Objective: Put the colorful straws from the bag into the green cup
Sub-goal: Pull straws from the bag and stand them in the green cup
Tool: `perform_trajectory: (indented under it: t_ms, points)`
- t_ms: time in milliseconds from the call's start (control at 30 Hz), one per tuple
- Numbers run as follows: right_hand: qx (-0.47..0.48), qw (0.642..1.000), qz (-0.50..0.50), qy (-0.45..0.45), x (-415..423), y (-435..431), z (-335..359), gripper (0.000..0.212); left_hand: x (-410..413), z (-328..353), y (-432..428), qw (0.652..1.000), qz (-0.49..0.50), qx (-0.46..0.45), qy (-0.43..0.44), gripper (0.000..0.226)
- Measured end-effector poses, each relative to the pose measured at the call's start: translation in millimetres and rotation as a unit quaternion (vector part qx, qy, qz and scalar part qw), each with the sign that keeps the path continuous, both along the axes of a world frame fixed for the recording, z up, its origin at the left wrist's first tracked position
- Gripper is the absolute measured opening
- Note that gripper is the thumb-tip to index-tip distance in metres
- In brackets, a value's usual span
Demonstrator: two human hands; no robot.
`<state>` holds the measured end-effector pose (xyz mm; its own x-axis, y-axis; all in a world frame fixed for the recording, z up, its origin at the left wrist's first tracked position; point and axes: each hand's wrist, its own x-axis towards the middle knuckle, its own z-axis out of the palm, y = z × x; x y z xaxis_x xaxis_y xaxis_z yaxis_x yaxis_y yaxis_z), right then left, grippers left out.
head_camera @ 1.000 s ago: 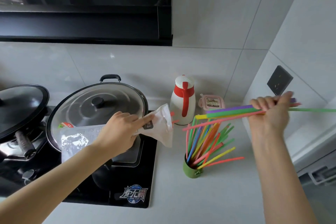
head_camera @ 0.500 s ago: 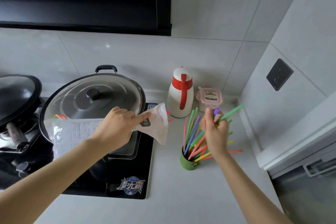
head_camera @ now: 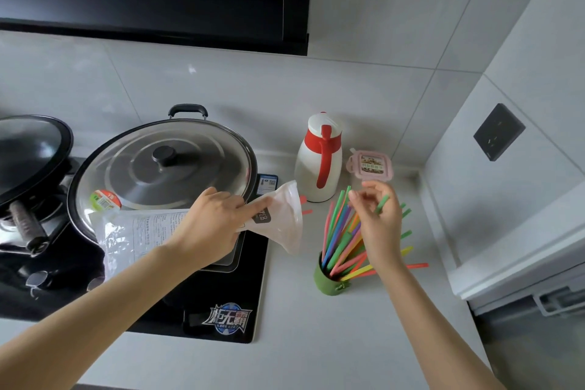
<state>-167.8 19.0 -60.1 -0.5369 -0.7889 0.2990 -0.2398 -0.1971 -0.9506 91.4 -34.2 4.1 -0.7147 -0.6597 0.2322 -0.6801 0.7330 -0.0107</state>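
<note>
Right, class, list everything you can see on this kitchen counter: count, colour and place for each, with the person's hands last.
thin plastic straws: many, mixed colours, in cup
small green cup: one, counter, right of hob
clear plastic bag: one, left hand; two red straw ends show
white jug with red handle: one, by wall
pink lidded box: one, right of jug
steel-lidded wok: one, hob
black-lidded pan: one, far left
black hob: one
left hand: grips bag
right hand: over cup, fingers loose

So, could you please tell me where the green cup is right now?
In the head view, the green cup stands on the countertop right of the black stove, below the right hand, in front of the white-and-red jug.
</note>
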Motion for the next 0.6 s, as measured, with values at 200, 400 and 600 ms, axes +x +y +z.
perform_trajectory:
  t_ms: [200, 400, 600]
  points:
    - [0.116, 0.987, -0.015, 0.110, 3.3, -9.9, -9.0, 0.045, -1.6, 0.1, -0.1, 1.000, -0.001, -0.002, 0.003, 0.075]
    - [0.113, 0.990, 0.018, 0.081, -6.9, -10.2, 9.0, 0.011, -1.0, -1.2, -2.8, 1.000, -0.012, -0.026, 0.000, 0.076]
    - [-0.010, 0.982, -0.040, 0.182, -1.8, -1.7, 54.6, 0.025, -1.3, 5.4, -5.6, 0.999, -0.026, -0.035, -0.011, 0.078]
